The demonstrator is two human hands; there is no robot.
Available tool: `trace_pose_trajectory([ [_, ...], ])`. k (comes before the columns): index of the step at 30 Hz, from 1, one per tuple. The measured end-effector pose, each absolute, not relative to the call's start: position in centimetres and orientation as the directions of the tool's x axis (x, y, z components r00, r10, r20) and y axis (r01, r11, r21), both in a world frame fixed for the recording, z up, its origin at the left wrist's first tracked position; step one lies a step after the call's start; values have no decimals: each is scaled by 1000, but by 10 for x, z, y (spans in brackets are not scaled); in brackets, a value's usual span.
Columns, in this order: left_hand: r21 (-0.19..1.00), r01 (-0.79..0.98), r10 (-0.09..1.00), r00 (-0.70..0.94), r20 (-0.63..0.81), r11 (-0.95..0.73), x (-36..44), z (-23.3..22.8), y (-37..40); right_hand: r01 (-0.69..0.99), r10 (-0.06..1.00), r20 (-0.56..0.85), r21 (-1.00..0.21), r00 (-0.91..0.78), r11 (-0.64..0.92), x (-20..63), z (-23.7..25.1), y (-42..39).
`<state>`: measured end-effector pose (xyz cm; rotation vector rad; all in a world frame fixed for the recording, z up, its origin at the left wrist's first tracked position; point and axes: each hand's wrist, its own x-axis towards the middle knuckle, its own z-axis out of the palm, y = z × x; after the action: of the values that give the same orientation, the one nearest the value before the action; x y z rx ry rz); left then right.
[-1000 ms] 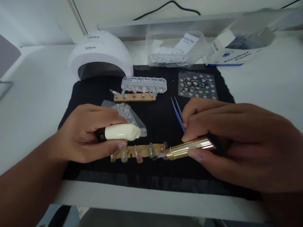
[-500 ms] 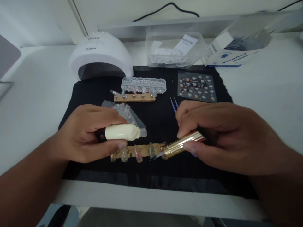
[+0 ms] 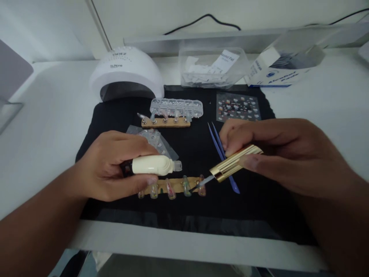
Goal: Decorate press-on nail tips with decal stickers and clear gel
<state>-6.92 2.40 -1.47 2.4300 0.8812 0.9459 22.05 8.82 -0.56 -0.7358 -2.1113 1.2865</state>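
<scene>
My left hand point(image 3: 115, 165) is closed around a cream nail polish bottle point(image 3: 152, 165), held on its side with its open neck pointing right. Between the fingers of my right hand point(image 3: 265, 150) is a gold-capped polish brush point(image 3: 235, 163). Its dark bristles reach down-left to the green press-on nail point(image 3: 186, 186); whether they touch it I cannot tell. Several decorated nails stand along a tan strip point(image 3: 177, 185) below my hands. Blue tweezers point(image 3: 216, 143) lie on the black cloth beside and partly under my right hand.
Farther back, a second tan strip point(image 3: 170, 123) carries several nails before a clear compartment case point(image 3: 177, 107). A white nail lamp point(image 3: 129, 69), a plastic tub of alcohol pads point(image 3: 211, 73) and an alcohol pads box point(image 3: 282, 71) stand behind. Sticker sheets point(image 3: 238, 107) lie on the cloth.
My right hand has shifted right and turned the brush, uncovering more of its stem, the rightmost nail and the tweezers. The bottle in my left hand stays nearly in place.
</scene>
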Motion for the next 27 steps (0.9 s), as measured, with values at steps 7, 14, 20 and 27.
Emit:
trace_pose_trajectory([
  [7, 574, 398, 686, 555, 471, -716, -65, -14, 22, 22, 829, 136, -984, -542, 176, 217, -24, 93],
  [14, 596, 392, 701, 533, 474, -701, -65, -18, 22, -14, 850, 213, -972, -481, 236, 216, -23, 91],
  [20, 598, 392, 704, 526, 477, -699, -64, -18, 22, -11, 864, 228, -968, -448, 250, 215, -24, 90],
  [27, 597, 398, 709, 512, 485, -696, -63, -20, 22, -6, 857, 223, -969, -464, 249, 215, -27, 89],
])
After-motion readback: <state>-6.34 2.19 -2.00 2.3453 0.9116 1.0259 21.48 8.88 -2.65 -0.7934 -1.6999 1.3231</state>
